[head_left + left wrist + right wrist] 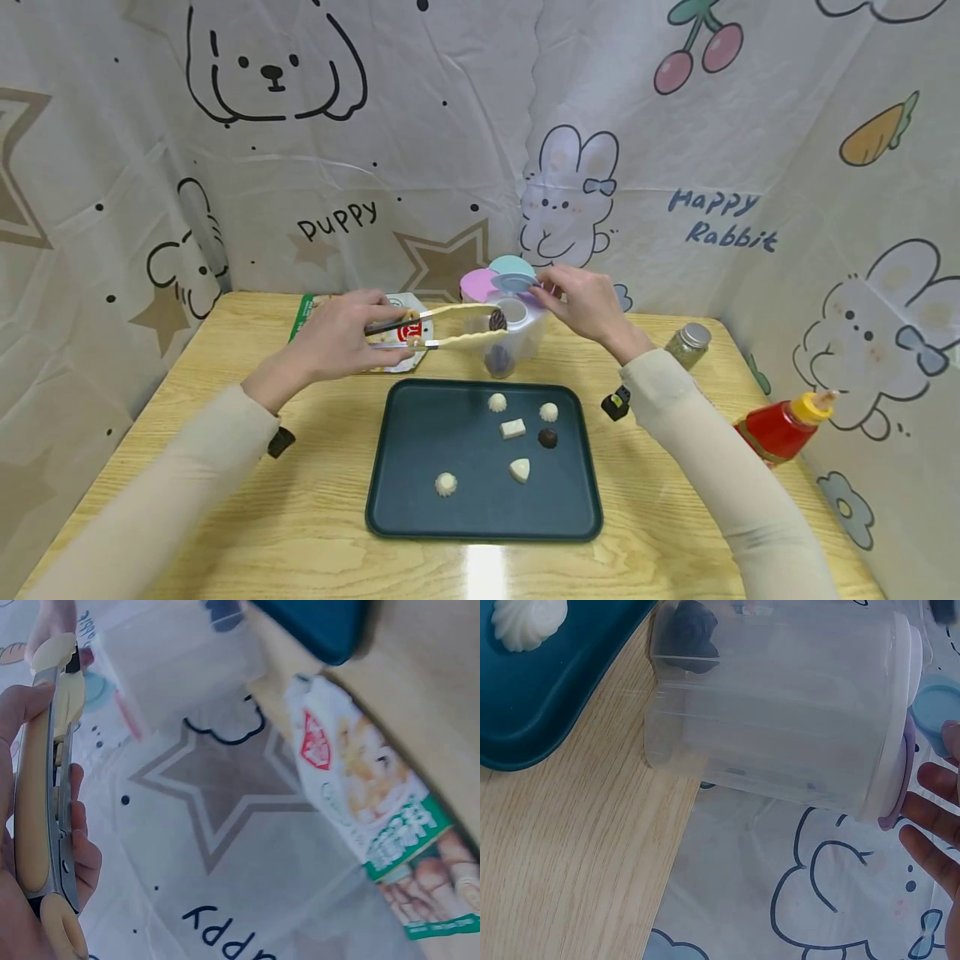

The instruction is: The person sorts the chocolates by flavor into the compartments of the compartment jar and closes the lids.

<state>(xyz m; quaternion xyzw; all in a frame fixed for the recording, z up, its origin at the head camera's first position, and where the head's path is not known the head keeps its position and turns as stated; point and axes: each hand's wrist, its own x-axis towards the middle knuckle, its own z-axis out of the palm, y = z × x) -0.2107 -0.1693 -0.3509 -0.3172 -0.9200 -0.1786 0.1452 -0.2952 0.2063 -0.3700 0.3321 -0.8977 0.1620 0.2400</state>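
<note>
My left hand (337, 337) grips a pair of tongs (461, 310) with pale yellow tips. Between the tips sits a dark, ridged chocolate (497, 318), beside the round opening of a clear storage container (534, 335). My right hand (588, 304) pinches the raised light-blue lid (514, 284) of that opening between thumb and finger. In the right wrist view, other fingers lie close to the purple lid (901, 776). Dark pieces (691, 636) rest at the container's bottom. Pink (477, 286) and teal (512, 265) lids cover other sections.
A dark teal tray (427, 433) in front carries several white pieces (446, 484) and one dark chocolate (547, 437). Behind my left hand lies a food packet (375, 802). To the right stand a spice jar (690, 343) and a red sauce bottle (780, 429).
</note>
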